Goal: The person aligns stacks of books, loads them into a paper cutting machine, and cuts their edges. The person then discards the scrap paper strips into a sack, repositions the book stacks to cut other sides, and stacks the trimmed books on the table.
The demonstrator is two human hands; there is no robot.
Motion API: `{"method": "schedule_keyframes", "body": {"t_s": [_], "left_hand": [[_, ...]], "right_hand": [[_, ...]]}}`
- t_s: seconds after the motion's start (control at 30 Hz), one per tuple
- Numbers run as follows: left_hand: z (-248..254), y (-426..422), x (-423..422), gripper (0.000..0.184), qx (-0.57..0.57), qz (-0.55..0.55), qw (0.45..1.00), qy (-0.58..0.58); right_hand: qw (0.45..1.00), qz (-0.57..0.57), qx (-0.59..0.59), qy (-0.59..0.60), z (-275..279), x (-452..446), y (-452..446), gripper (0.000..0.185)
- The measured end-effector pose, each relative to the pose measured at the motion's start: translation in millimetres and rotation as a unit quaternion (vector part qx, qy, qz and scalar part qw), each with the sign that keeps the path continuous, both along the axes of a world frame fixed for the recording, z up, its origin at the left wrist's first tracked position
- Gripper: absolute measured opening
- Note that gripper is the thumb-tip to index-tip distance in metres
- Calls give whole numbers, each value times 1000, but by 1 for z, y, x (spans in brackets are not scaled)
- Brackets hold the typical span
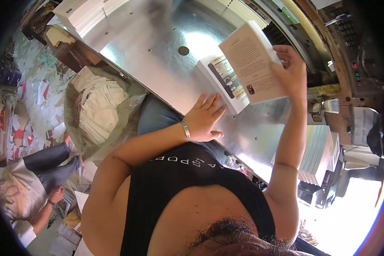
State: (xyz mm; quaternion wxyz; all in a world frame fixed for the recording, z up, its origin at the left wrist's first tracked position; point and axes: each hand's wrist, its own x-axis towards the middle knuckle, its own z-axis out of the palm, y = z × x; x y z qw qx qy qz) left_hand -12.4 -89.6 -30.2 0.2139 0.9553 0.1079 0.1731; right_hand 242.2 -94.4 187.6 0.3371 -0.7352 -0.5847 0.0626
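Note:
My right hand [291,70] grips a paperback book [254,64] by its edge, thumb on the printed back cover and fingers behind. The book is tilted up above the metal table [158,64]. Under and beside it lies a second book or small stack of books [224,83], with a picture on its cover and white page edges. My left hand [204,120] rests on the table with fingers spread, its fingertips close to the lower book's edge. Whether they touch it I cannot tell.
Stacked books [315,151] stand at the table's right end, and more stacked paper [79,17] at the far left corner. A sack of paper offcuts [100,106] is left of the table. Another person [25,187] sits low on the left amid scattered paper.

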Motion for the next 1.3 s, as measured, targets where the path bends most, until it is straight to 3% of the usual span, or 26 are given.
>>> {"method": "schedule_keyframes", "body": {"t_s": [0.07,0.17,0.23,0.33,0.37,0.43,0.47,0.53,0.6,0.7,0.8,0.87,0.9,0.93,1.0,1.1,1.23,1.3], "left_hand": [[1,1,0,90,5,3,1000,-9],[7,5,-7,80,-17,-11,999,-46],[3,12,-20,67,-72,-36,991,-111],[1,23,-65,44,-189,-8,964,-188],[6,27,-85,31,-205,33,958,-197],[-4,24,-122,31,-247,137,935,-215],[-4,18,-138,32,-300,204,909,-206],[-20,20,-156,64,-410,301,820,-262],[-24,29,-165,78,-581,365,665,-294],[0,44,-181,89,-751,311,544,-209],[0,48,-188,93,-791,171,553,-199],[9,51,-182,94,-740,140,639,-154],[18,43,-182,89,-693,222,676,-115],[16,44,-178,86,-663,213,712,-89],[20,36,-175,91,-670,207,696,-155],[12,32,-175,93,-639,214,719,-170],[38,39,-170,102,-561,119,799,-182],[51,54,-160,104,-513,59,836,-187]], "right_hand": [[971,42,-4,235,-9,31,-1,38],[946,20,-67,316,-64,64,-1,31],[959,37,-98,263,-117,77,-5,36],[962,15,-78,261,-129,52,-20,39],[961,3,-73,266,-134,41,-20,39],[950,21,-103,295,-142,44,-12,42],[949,41,-115,289,-141,41,-6,42],[940,83,-146,296,-141,30,8,44],[908,166,-201,329,-142,22,25,49],[875,256,-252,325,-139,-16,47,58],[850,314,-274,322,-136,-56,64,72],[874,315,-241,282,-133,-77,66,78],[899,304,-200,242,-139,-76,64,79],[932,264,-178,176,-132,-80,56,88],[962,163,-92,197,-134,-89,29,94],[923,129,-63,357,-160,-81,-24,105],[859,71,-96,498,-142,-85,-76,113],[884,83,-38,459,-133,-80,-92,112]]}}
